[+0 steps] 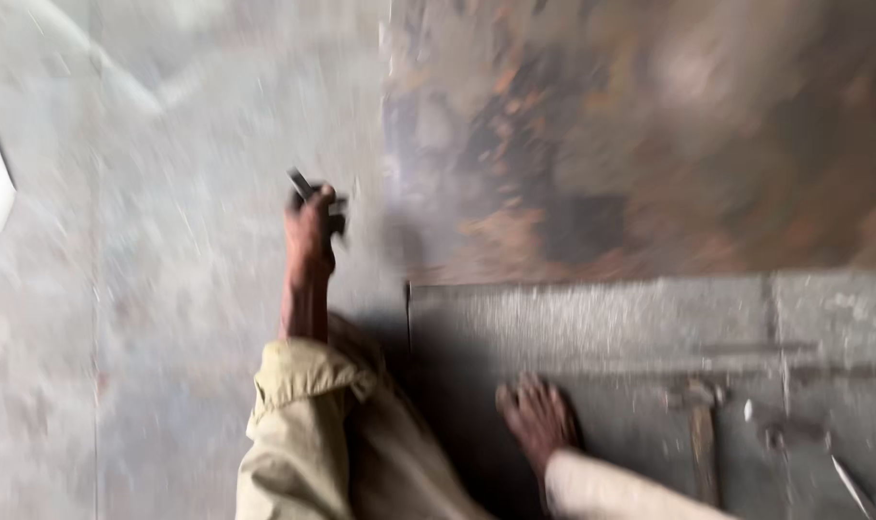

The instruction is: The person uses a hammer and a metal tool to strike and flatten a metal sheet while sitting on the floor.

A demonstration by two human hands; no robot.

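a: grey concrete floor (149, 318) fills the left half of our view, dusty and blurred by head motion. a big rusty metal sheet (650, 135) takes the upper right, its lower edge meeting a grey slab (592, 318).

b: our left hand (311, 231) is out in front, near the sheet's left edge. fingers are curled tight round a small dark tool (308, 191); one end pokes up and to the left out of the fist.

a: we can't tell what kind of tool. too smeared. it looks thin and dark, maybe a marker or a small metal piece.

b: agreed. the grip looks firm, thumb side up, probably so the tip stays free to meet the sheet's edge. the khaki sleeve (298, 424) is rolled back at the cuff, which keeps the wrist bare.

a: our right hand (539, 419)?

b: lying on the slab near its lower edge, fingers spread loosely, holding nothing. we judge it a bracing hand, taking weight while we lean.

a: just to its right, a hammer (700, 424) lies on the slab, head away from us, handle toward us, apart from the hand. a pale sliver lies by the bottom right corner, too blurred to name.
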